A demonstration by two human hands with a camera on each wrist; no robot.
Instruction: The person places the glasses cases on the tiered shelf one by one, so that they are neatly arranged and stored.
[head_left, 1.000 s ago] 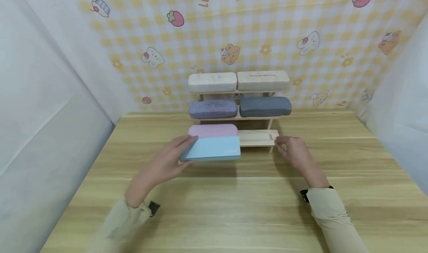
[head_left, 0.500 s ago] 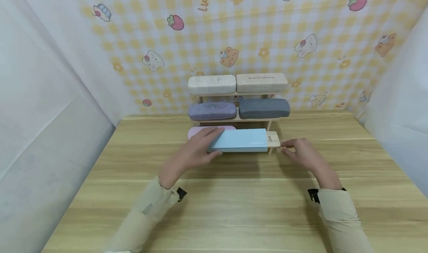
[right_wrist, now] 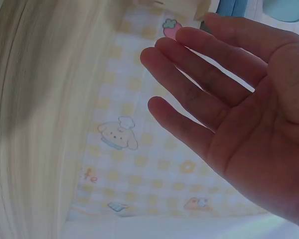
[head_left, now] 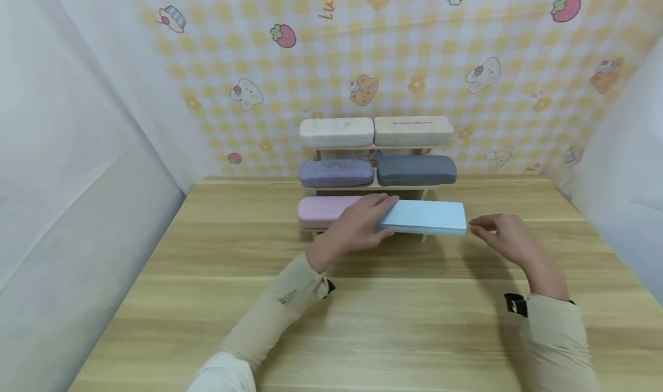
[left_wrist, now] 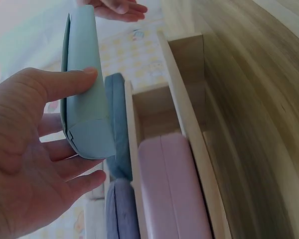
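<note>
My left hand (head_left: 357, 226) grips a light blue glasses case (head_left: 427, 214) by its left end, thumb on one side and fingers on the other. The left wrist view shows this blue case (left_wrist: 84, 89) held apart from the wooden rack (left_wrist: 182, 99). A pink glasses case (head_left: 323, 210) lies on the rack's lowest tier, partly behind my left hand. My right hand (head_left: 510, 239) hovers just off the blue case's right end, holding nothing; its fingers are relaxed in the right wrist view.
On the middle tier lie a purple case (head_left: 336, 173) and a dark grey-blue case (head_left: 416, 170). An off-white case (head_left: 336, 132) and a beige case (head_left: 413, 130) sit on top. The wooden table (head_left: 393, 323) meets a checked yellow cloth (head_left: 311, 64) behind.
My left hand has carried the blue case rightward, from in front of the pink case to over the right part of the lowest tier. My right hand has moved off the rack to the right.
</note>
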